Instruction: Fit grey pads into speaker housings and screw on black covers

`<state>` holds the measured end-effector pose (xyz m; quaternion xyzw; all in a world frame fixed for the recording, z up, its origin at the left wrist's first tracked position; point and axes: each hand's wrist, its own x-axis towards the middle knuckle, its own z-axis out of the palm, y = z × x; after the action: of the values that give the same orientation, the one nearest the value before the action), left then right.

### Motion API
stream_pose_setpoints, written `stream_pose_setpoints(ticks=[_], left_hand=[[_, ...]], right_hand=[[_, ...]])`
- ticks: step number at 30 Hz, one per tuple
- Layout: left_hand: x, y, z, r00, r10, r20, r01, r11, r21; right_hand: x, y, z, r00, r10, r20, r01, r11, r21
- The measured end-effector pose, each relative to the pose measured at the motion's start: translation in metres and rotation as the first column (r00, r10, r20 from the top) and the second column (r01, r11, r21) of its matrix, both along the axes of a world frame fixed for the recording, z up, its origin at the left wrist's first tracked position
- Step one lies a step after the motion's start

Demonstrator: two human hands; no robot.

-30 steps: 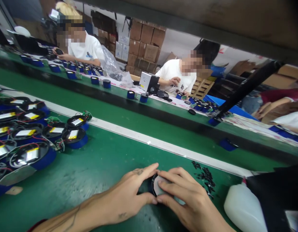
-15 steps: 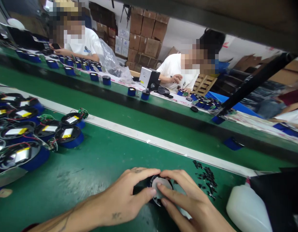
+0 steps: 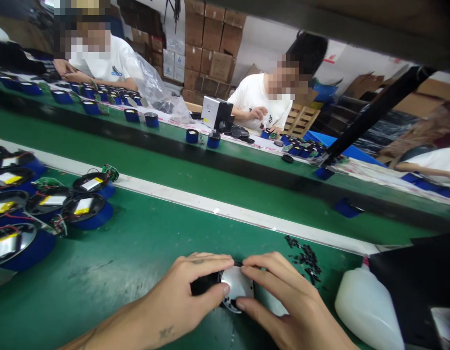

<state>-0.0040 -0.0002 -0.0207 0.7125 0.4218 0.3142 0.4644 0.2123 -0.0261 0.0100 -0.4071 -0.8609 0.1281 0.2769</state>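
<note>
A round black housing with a silver disc (image 3: 239, 284) on its face rests low on the green bench in front of me. My left hand (image 3: 195, 284) curls round its left side, thumb and fingers touching the rim. From the right, my right hand (image 3: 283, 287) grips it with fingertips at the far edge and thumb at the near edge. Much of the rim is hidden under my fingers. Small black parts (image 3: 307, 257) lie in a loose pile beyond my right hand.
Blue-sided round units with battery packs (image 3: 88, 211) crowd the bench at left. A white plastic bottle (image 3: 367, 306) stands at right beside a black object (image 3: 422, 282). A white rail (image 3: 195, 201) crosses the bench. Two people sit at a far bench holding more blue units (image 3: 152, 120).
My right fingers have moved off the middle of the disc to its edge, so more of the silver face shows. The whole view has shifted slightly.
</note>
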Motion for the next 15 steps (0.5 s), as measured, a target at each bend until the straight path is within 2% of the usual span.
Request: stream_pose_setpoints(ticks=[4, 7, 9, 13, 15], left_hand=[[0.000, -0.002, -0.001, 1.000, -0.002, -0.024, 0.002, 1.000, -0.002], [0.000, -0.005, -0.003, 0.998, 0.030, -0.057, -0.030, 0.999, 0.012], [0.000, -0.006, -0.006, 0.996, 0.040, -0.076, -0.035, 0.997, 0.075], [-0.004, -0.005, -0.012, 0.993, -0.008, -0.122, 0.039, 0.966, 0.257], [-0.007, -0.004, -0.014, 0.988, -0.026, -0.152, 0.069, 0.956, 0.285]], right_hand=[[0.002, -0.002, -0.003, 0.999, -0.024, -0.027, 0.023, 0.999, -0.023], [0.003, -0.002, -0.006, 0.998, -0.029, -0.058, 0.030, 0.999, 0.012], [0.003, 0.000, -0.006, 0.997, -0.021, -0.080, 0.022, 1.000, 0.020], [0.002, 0.001, -0.004, 0.996, -0.012, -0.088, 0.010, 1.000, -0.025], [0.002, 0.001, -0.005, 0.995, -0.024, -0.095, 0.018, 0.998, -0.060]])
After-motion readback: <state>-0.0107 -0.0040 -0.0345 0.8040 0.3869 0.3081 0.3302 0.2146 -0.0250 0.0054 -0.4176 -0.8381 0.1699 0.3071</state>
